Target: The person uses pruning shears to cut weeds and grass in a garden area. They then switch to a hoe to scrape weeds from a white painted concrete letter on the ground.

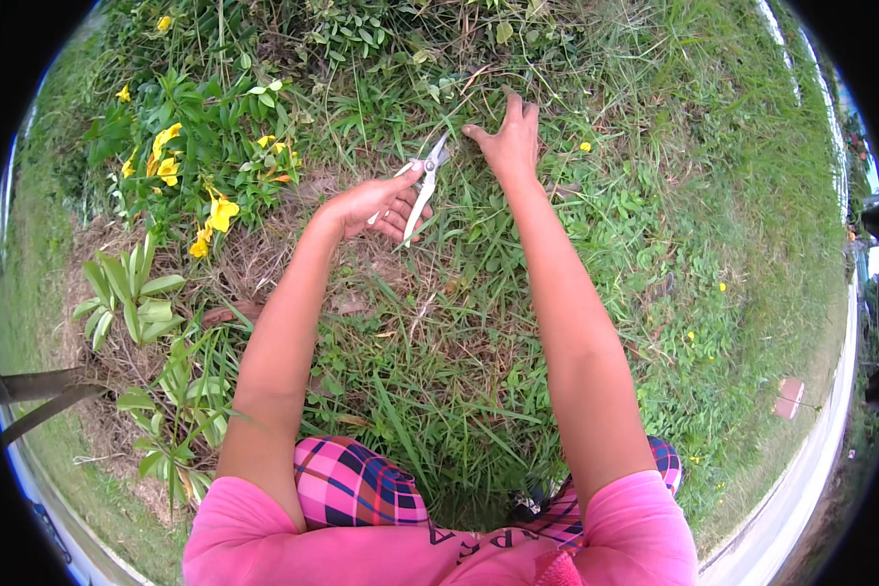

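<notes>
Pruning shears [423, 198] with white handles rest in my left hand [373, 205]. My thumb lies over one handle, and the fingers curl loosely below. The metal blades point up and to the right, among green grass blades and thin stems [458, 106]. Just right of the blade tips, my right hand [511, 143] reaches into the low weeds, thumb spread away from the fingers. I see nothing held in it, though its fingertips partly merge with the grass.
Left of my hands grows a leafy bush with yellow trumpet-shaped flowers [222, 212]. Nearer stands a broad-leaved plant [135, 289], with a piece of wood [231, 313] beside it. Dry cut grass [264, 249] covers some soil. A tree trunk [40, 384] is at far left, a pale road [791, 505] at right.
</notes>
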Demonstrator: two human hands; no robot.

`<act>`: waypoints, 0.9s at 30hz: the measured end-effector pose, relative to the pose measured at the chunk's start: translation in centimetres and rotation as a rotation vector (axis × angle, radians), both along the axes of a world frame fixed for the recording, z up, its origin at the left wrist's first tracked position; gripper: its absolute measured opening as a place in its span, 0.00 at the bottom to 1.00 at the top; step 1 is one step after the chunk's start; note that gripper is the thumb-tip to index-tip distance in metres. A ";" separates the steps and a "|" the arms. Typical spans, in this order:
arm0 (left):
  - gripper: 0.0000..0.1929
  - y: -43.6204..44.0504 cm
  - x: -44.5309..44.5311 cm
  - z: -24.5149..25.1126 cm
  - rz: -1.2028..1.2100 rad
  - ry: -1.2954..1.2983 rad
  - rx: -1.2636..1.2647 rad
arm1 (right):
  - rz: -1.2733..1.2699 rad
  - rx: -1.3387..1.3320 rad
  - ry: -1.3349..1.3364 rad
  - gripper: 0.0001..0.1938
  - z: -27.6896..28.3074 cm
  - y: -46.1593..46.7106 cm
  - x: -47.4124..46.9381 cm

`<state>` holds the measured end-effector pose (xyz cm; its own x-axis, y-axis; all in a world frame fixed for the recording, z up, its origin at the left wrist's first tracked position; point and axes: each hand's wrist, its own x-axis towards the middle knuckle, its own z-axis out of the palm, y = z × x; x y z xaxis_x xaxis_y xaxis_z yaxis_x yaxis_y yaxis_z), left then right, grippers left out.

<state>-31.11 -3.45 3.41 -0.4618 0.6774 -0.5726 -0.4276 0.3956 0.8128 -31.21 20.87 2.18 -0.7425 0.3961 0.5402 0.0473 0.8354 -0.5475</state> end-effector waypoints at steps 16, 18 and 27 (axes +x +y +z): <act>0.43 10.9 -2.0 -2.6 0.152 0.316 -0.100 | 0.229 -1.102 -0.092 0.14 -1.7 4.7 -2.0; 0.39 10.9 -1.8 -2.8 0.179 0.401 -0.209 | 0.196 -1.185 -0.073 0.11 -1.6 5.0 -1.5; 0.49 3.7 -0.1 1.7 -0.028 0.186 -0.048 | -0.100 -0.199 0.031 0.11 -3.3 1.2 1.2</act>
<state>-31.16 0.23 5.07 -0.5442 0.6652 -0.5112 -0.2599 0.4457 0.8566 -30.01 22.09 -1.08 -0.6787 0.5680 0.4656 0.1052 0.7026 -0.7037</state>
